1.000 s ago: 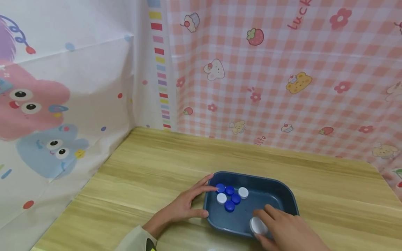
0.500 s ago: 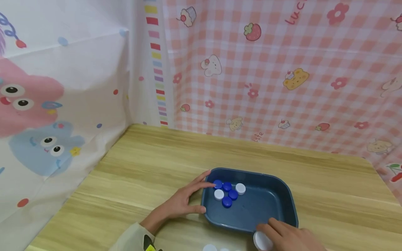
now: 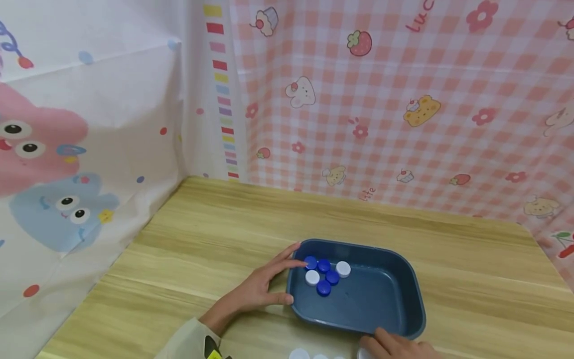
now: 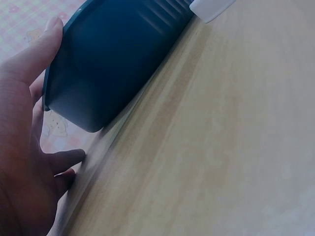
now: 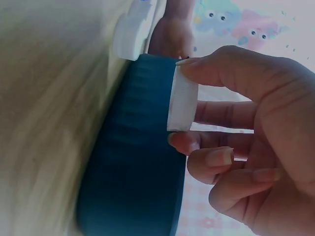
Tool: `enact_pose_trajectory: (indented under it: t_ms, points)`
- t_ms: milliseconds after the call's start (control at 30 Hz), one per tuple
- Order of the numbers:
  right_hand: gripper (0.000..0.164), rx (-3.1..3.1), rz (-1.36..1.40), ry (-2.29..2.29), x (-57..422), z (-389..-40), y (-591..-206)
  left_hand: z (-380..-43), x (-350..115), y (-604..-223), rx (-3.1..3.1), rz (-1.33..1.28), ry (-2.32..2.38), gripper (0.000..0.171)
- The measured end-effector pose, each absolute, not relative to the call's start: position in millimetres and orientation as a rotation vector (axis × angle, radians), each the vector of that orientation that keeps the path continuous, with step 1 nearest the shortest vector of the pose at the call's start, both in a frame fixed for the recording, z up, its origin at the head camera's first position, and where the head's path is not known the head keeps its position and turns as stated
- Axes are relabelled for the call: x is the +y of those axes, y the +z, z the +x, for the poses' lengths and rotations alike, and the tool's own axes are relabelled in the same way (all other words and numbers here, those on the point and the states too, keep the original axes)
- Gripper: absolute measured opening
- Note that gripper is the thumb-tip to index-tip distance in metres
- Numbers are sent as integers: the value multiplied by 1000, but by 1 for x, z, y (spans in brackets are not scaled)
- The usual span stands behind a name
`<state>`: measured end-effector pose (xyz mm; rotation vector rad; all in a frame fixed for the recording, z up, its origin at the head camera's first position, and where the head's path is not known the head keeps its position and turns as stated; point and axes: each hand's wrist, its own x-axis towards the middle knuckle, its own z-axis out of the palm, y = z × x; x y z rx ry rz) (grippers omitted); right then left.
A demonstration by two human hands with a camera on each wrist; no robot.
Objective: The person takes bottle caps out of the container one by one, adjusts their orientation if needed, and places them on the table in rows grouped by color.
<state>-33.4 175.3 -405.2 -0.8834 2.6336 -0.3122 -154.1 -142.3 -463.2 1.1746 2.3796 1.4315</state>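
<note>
1. Pinching a white cap point(image 5: 183, 101) between thumb and fingertips, the right hand point(image 5: 246, 123) is just outside the near long side of the tray point(image 3: 372, 304), toward its right end; its other fingers are curled. Whether the cap touches the tray wall is hard to tell.
2. The left hand point(image 3: 255, 286) is at the tray's left end with its fingers spread, the thumb against the rim and the index finger reaching over it to a blue cap point(image 3: 311, 263).
3. Inside the tray, toward its left end, that cap lies clustered with three other blue caps point(image 3: 332, 277) and two pale caps point(image 3: 343, 269).
4. On the near side of the tray, more white discs point(image 3: 299, 355) are cut off by the head view's lower edge.
5. Under the tray is a wood-grain table point(image 3: 215, 229); behind it hangs a pink checked cloth point(image 3: 385, 80).
</note>
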Motion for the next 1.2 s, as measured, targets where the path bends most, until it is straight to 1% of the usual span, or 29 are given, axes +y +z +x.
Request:
enact_pose_trajectory:
  t_ms: [100, 233, 333, 633, 900, 1133, 1200]
  points:
    - [53, 2644, -927, -291, 174, -31, -409, -153, -142, -463, 2374, 1175, 1436, 69]
    - [47, 2702, -1099, -216, 173, -30, -415, -153, -143, -462, 2377, 1172, 1439, 71]
    - [44, 2734, -1154, -194, 171, -29, -419, -154, -143, -463, 2375, 1171, 1441, 71]
    - [43, 2690, -1031, -217, 168, -27, -431, -155, -143, -465, 2369, 1183, 1440, 70]
    - [38, 2715, -1024, -309, 165, -29, -438, -155, -142, -463, 2359, 1180, 1442, 67]
    - [31, 2801, -1063, -328, 161, -24, -443, -154, -142, -463, 2357, 1169, 1442, 67]
    - [32, 2810, -1044, -328, 160, -24, -444, -154, -142, -463, 2356, 1164, 1443, 67]
